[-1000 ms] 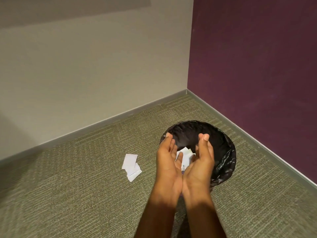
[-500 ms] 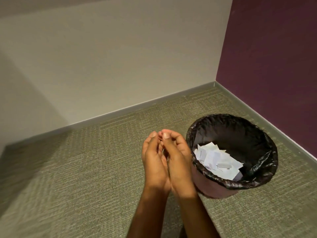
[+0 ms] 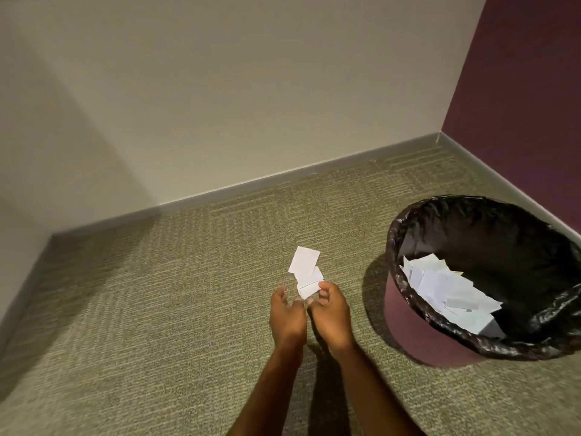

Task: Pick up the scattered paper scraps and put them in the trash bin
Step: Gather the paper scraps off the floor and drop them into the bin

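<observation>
Hovering | paper scraps point(image 3: 304, 272) just ahead | left grip point(image 3: 287, 316) loose, empty | right grip point(image 3: 331, 313) touches scrap, hold unclear

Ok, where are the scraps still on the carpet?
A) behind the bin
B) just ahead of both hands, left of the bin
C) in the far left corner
B: the white scraps lie on the carpet just past the left hand and right hand, left of the trash bin.

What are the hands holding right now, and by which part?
The left hand holds nothing. The right hand touches the near edge of the nearest scrap; a pinch cannot be told.
</observation>
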The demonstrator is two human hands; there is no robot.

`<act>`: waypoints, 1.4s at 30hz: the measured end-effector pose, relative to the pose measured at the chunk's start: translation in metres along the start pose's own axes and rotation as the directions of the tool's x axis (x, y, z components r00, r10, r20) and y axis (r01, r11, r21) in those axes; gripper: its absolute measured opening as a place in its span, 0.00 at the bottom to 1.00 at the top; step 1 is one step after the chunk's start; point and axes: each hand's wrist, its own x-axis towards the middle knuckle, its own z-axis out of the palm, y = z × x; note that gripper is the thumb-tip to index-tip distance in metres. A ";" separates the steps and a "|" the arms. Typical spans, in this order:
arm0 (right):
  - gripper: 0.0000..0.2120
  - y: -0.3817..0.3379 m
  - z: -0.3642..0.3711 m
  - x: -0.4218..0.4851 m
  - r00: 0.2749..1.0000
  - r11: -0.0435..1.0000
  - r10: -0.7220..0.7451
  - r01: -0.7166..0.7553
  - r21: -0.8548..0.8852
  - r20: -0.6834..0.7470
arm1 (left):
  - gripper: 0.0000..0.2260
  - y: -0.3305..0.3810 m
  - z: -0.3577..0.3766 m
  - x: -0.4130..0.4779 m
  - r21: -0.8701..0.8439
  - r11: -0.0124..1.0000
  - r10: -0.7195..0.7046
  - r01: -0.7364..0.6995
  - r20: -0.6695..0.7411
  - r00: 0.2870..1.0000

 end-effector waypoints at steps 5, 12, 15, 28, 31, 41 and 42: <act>0.37 -0.044 -0.014 -0.025 0.993 0.982 0.110 -0.103 -0.157 0.035 | 0.28 0.002 -0.007 0.024 0.246 0.956 0.146 -0.160 0.073 0.987; 0.43 -0.051 -0.007 -0.018 0.988 0.918 0.139 -0.156 -0.365 -0.073 | 0.12 0.001 0.005 0.083 0.518 0.754 0.350 -0.404 0.203 0.915; 0.41 -0.058 0.001 -0.016 0.984 0.893 0.108 -0.158 -0.421 -0.140 | 0.16 -0.009 0.016 0.119 0.591 0.668 0.363 -0.453 0.273 0.891; 0.25 -0.064 0.027 -0.003 0.932 0.738 0.069 -0.288 -0.610 -0.356 | 0.22 0.023 0.047 0.139 0.888 0.257 0.409 -0.381 0.257 0.876; 0.28 -0.068 0.023 -0.002 0.945 0.769 0.083 -0.262 -0.583 -0.315 | 0.32 0.027 0.049 0.143 0.902 0.213 0.408 -0.374 0.266 0.874; 0.32 -0.065 0.023 -0.003 0.953 0.802 0.115 -0.256 -0.540 -0.280 | 0.13 0.043 0.049 0.149 0.925 0.109 0.379 -0.365 0.301 0.875; 0.33 -0.065 0.025 -0.003 0.949 0.799 0.109 -0.260 -0.542 -0.294 | 0.12 0.043 0.045 0.151 0.918 0.121 0.385 -0.377 0.306 0.871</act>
